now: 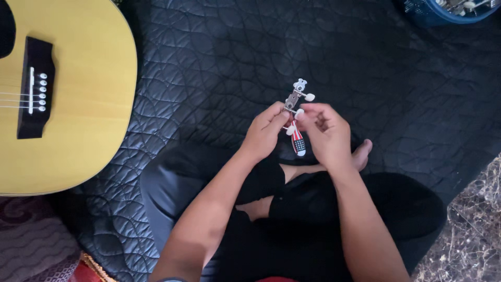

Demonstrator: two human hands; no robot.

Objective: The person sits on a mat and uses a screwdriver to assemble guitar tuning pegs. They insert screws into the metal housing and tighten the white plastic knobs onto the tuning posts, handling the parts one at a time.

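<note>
Black quilted matting [219,57] spreads under us where we sit cross-legged, with marbled stone floor [472,230] at the right edge and a blue tub [433,13] of small parts at the top right, well apart from our hands. An acoustic guitar [78,115] lies face up on the left, its dark bridge [34,94] and white bridge pins showing, also well away from the work. Above our lap we hold a metal tuning-machine strip [296,98] with white knobs: our left hand [263,133] pinches its lower end between thumb and fingers, and our right hand [326,133] has its fingertips closed narrowly on one of the knobs beside it. A small screwdriver with a striped red, white and blue handle [297,141] sits between the two hands, though we cannot tell which one carries it. We judge the risk to be a slip: the strip is held only at one end, so a twist on the knob could lever it out of the pinch, and the loosely held screwdriver could drop onto our bare foot [361,154] or into the quilting.
</note>
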